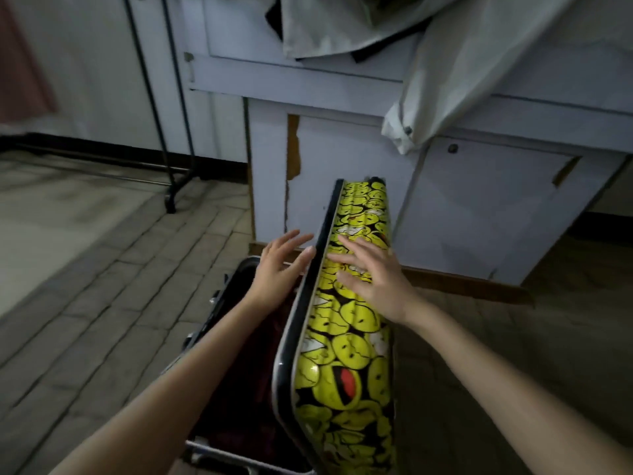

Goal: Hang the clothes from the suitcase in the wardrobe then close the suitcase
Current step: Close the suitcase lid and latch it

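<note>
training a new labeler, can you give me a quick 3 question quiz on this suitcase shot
1. True or false: the suitcase lid is fully shut.
2. Which hand lies flat on the yellow patterned outside of the lid? A) left hand B) right hand
3. What kind of floor does the suitcase stand on?

Key: 1. False, the lid stands raised on edge over the open base. 2. B. 3. A tiled floor.
</note>
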